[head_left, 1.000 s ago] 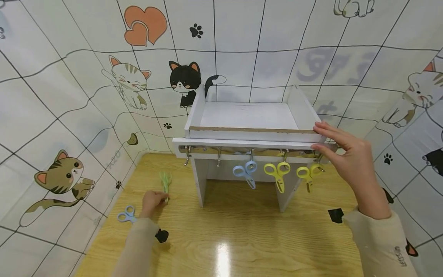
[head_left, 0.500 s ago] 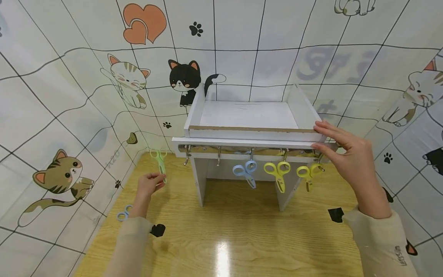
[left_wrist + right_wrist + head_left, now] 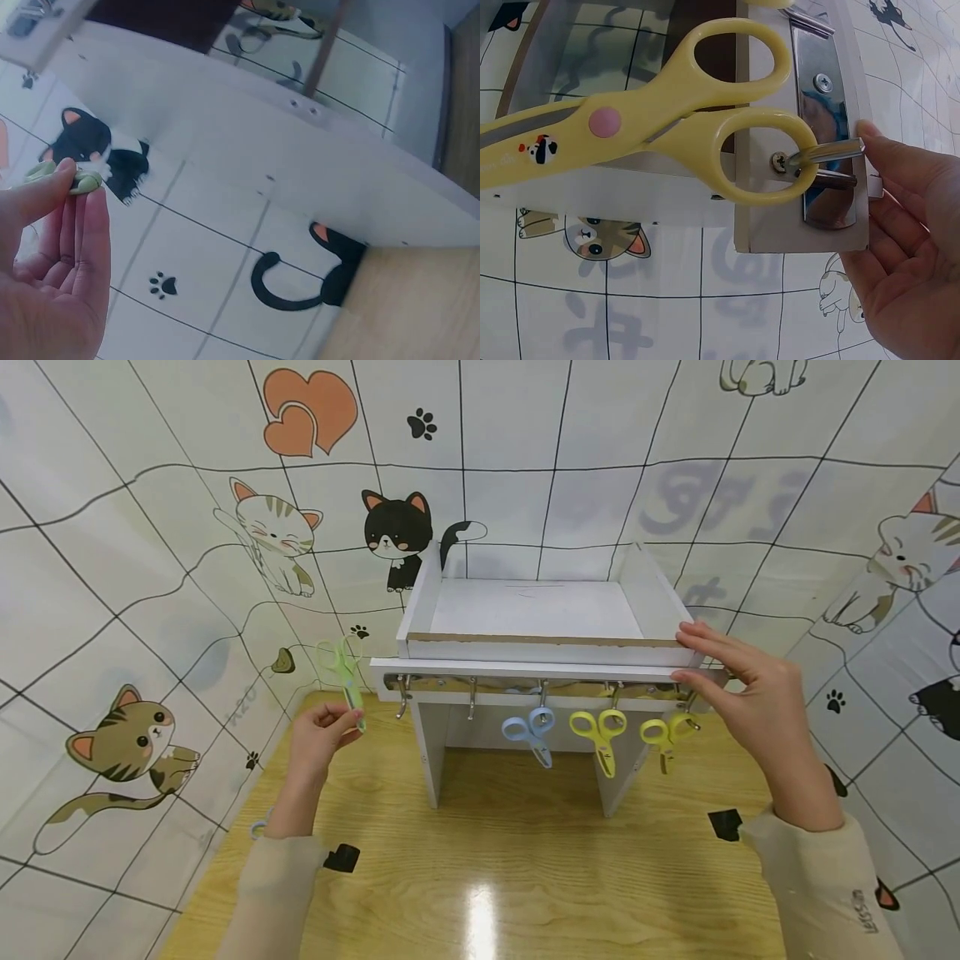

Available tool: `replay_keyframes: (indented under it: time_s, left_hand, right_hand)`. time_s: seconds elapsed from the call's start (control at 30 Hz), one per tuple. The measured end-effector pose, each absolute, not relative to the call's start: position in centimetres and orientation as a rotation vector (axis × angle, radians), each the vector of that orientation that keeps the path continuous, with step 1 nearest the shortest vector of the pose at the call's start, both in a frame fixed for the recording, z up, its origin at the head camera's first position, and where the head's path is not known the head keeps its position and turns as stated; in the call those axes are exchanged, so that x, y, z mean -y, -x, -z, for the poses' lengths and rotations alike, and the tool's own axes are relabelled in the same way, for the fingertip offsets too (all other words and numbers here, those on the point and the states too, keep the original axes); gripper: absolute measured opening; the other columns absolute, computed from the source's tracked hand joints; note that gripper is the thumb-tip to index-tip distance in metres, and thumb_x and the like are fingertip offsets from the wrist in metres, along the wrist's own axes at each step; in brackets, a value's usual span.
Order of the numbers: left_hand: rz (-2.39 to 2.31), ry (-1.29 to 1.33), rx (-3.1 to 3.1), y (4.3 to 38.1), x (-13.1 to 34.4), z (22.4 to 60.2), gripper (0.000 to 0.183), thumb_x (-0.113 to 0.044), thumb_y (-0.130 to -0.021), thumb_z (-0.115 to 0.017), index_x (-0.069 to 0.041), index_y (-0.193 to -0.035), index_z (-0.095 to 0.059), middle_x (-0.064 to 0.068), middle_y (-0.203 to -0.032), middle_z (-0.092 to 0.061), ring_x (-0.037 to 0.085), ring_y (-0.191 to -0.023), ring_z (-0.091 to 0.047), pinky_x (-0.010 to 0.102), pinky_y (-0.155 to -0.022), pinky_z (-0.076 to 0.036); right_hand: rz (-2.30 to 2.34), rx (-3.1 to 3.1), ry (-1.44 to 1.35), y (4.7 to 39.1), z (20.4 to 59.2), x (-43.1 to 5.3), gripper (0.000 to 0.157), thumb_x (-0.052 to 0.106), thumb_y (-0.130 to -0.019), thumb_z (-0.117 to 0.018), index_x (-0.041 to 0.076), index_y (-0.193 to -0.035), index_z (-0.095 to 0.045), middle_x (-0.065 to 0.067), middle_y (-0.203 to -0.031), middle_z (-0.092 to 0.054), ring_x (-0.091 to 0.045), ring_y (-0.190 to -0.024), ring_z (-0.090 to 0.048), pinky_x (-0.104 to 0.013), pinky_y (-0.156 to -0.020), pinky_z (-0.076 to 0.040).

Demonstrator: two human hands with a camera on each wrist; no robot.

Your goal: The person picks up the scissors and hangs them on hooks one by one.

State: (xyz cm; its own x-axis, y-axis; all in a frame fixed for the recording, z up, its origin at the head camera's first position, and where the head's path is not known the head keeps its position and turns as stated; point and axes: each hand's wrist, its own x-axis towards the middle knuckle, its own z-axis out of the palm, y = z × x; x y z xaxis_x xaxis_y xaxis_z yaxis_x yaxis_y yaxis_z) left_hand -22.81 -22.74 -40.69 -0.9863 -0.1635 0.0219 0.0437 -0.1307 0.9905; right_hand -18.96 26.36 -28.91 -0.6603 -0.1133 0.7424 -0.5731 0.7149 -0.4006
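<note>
My left hand (image 3: 318, 739) pinches green scissors (image 3: 349, 687) by the blade end, handle loops upward, left of the white shelf (image 3: 480, 649). In the left wrist view, thumb and fingers meet on the green scissors (image 3: 88, 181), which are mostly out of sight there. My right hand (image 3: 761, 702) grips the shelf's right front corner, thumb below the fingers. From a hook rail (image 3: 442, 683) hang blue scissors (image 3: 537, 747), yellow scissors (image 3: 604, 750) and a second yellow pair (image 3: 667, 747). Close up, the right wrist view has yellow scissors (image 3: 634, 127) looped over a metal hook (image 3: 832, 152).
Two hooks at the rail's left end, including a bare hook (image 3: 472, 700), carry nothing. Another blue pair of scissors (image 3: 257, 829) lies on the wooden table (image 3: 420, 877), mostly hidden by my left arm. Black patches (image 3: 342, 858) mark the table. Cat-print sheeting surrounds it.
My left hand has lifted the green scissors off the table and moved them up and away from me, beside the shelf's left end. My right hand has stayed on the shelf corner.
</note>
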Motion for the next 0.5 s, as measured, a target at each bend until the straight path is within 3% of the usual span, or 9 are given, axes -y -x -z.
replay_keyframes:
  time_s: [0.17, 0.5]
  left_hand:
    - [2.27, -0.054, 1.914, 21.7, 22.0, 38.9, 0.011, -0.003, -0.084, -0.068, -0.008, -0.079, -0.06, -0.003, -0.076, -0.067, 0.009, -0.069, -0.065, 0.024, -0.066, -0.06]
    - [2.213, 0.149, 1.897, 19.2, 20.2, 35.9, 0.014, -0.001, -0.083, -0.069, -0.011, -0.078, -0.061, -0.004, -0.072, -0.066, 0.007, -0.063, -0.064, 0.022, -0.063, -0.059]
  right_hand:
    - [-0.83, 2.195, -0.528, 19.0, 29.0, -26.4, 0.054, -0.005, -0.067, -0.079, 0.016, -0.116, -0.069, -0.003, -0.121, -0.065, 0.0, -0.119, -0.053, 0.0, -0.082, -0.041]
    - [-0.842, 2.193, -0.531, 18.9, 28.9, -26.4, 0.054, -0.005, -0.067, -0.079, 0.016, -0.116, -0.069, -0.004, -0.121, -0.065, -0.002, -0.119, -0.054, 0.001, -0.084, -0.041]
